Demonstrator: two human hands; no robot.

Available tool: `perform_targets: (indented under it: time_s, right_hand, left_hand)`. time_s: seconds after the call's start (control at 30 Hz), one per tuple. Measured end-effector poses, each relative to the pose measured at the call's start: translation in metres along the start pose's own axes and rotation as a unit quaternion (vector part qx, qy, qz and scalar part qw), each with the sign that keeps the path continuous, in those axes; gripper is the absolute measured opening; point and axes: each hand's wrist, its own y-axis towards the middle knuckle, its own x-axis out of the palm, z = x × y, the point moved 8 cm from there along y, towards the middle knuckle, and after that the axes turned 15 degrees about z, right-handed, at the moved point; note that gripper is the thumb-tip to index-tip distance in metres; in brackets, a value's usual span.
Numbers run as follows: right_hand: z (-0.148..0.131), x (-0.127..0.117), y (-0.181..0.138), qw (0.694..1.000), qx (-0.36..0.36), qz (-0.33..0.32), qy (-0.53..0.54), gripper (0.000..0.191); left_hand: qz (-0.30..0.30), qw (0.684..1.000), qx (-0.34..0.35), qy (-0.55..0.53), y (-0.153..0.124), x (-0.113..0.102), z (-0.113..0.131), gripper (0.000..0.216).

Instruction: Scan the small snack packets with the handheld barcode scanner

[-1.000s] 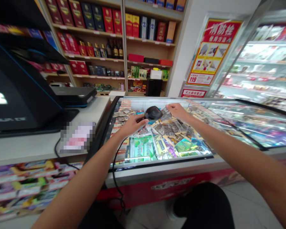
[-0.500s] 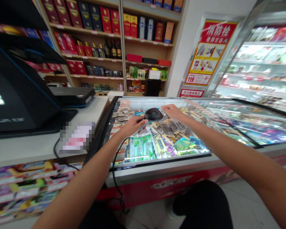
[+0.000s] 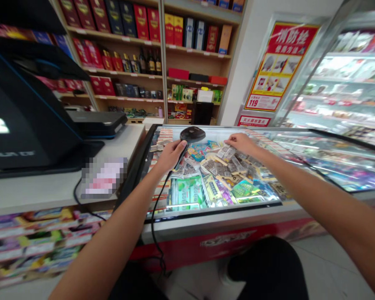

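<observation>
My left hand (image 3: 171,156) is wrapped round the handle of a black handheld barcode scanner (image 3: 193,133). The scanner's broad head points away from me, and its cable (image 3: 156,203) hangs down over the front edge. To the right, my right hand (image 3: 242,143) is closed in a pinch on a small clear snack packet (image 3: 226,151), just above the pile. Under both hands, many small snack packets (image 3: 217,166) lie spread on the glass top of a chest freezer (image 3: 212,213). Green pouches (image 3: 187,191) lie nearest to me.
On the left, a white counter (image 3: 128,154) carries a dark checkout machine (image 3: 28,112) and a blurred-out item (image 3: 103,177). Shelves of boxes and bottles (image 3: 121,62) stand behind the freezer. A lit display fridge (image 3: 346,87) is at the right.
The scanner's head has swung up and left, away from my right hand. My right hand has shifted right and now shows a packet at its fingertips. The view has moved slightly.
</observation>
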Motion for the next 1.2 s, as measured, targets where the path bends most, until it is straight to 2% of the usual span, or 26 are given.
perform_targets:
  time_s: [0.1, 0.2, 0.3, 0.4, 0.47, 0.57, 0.63, 0.77, 0.87, 1.0, 1.07, 1.2]
  right_hand:
    - [0.030, 0.004, -0.003, 0.995, 0.012, -0.041, -0.091, 0.030]
    - [0.023, 0.012, -0.003, 0.989, -0.029, -0.023, -0.145, 0.035]
    - [-0.023, 0.035, 0.001, 0.988, -0.094, 0.001, -0.124, 0.036]
    - [-0.087, 0.079, 0.009, 0.988, -0.138, -0.037, -0.051, 0.037]
    - [-0.123, 0.112, 0.017, 0.989, -0.128, -0.073, -0.019, 0.038]
    - [-0.168, 0.152, 0.031, 0.988, -0.126, -0.086, -0.009, 0.047]
    - [-0.190, 0.171, 0.037, 0.984, -0.152, -0.087, -0.005, 0.055]
    - [-0.217, 0.192, 0.037, 0.969, -0.223, -0.106, -0.011, 0.044]
    - [-0.217, 0.187, 0.036, 0.966, -0.237, -0.101, -0.003, 0.042]
    - [-0.189, 0.156, 0.040, 0.979, -0.193, -0.057, -0.014, 0.036]
    - [-0.165, 0.136, 0.041, 0.985, -0.164, -0.036, -0.040, 0.030]
    - [-0.119, 0.087, 0.034, 0.988, -0.147, 0.019, -0.050, 0.027]
  left_hand:
    - [0.088, 0.994, -0.035, -0.051, 0.009, -0.018, -0.004, 0.064]
    - [0.183, 0.978, -0.065, -0.071, 0.016, -0.040, -0.009, 0.065]
    - [0.273, 0.958, -0.064, -0.055, 0.019, -0.065, -0.014, 0.064]
    - [0.321, 0.946, -0.052, -0.014, 0.019, -0.082, -0.017, 0.058]
    - [0.330, 0.942, -0.061, 0.011, 0.017, -0.088, -0.021, 0.054]
    - [0.327, 0.940, -0.083, 0.044, 0.015, -0.090, -0.025, 0.050]
    - [0.326, 0.939, -0.096, 0.058, 0.014, -0.090, -0.026, 0.050]
    - [0.322, 0.939, -0.108, 0.057, 0.013, -0.088, -0.027, 0.048]
    - [0.314, 0.942, -0.100, 0.058, 0.013, -0.086, -0.026, 0.049]
    - [0.281, 0.953, -0.099, 0.046, 0.016, -0.078, -0.027, 0.054]
    - [0.218, 0.970, -0.107, 0.028, 0.019, -0.065, -0.028, 0.057]
    - [0.027, 0.994, -0.108, -0.018, 0.012, -0.023, -0.024, 0.065]
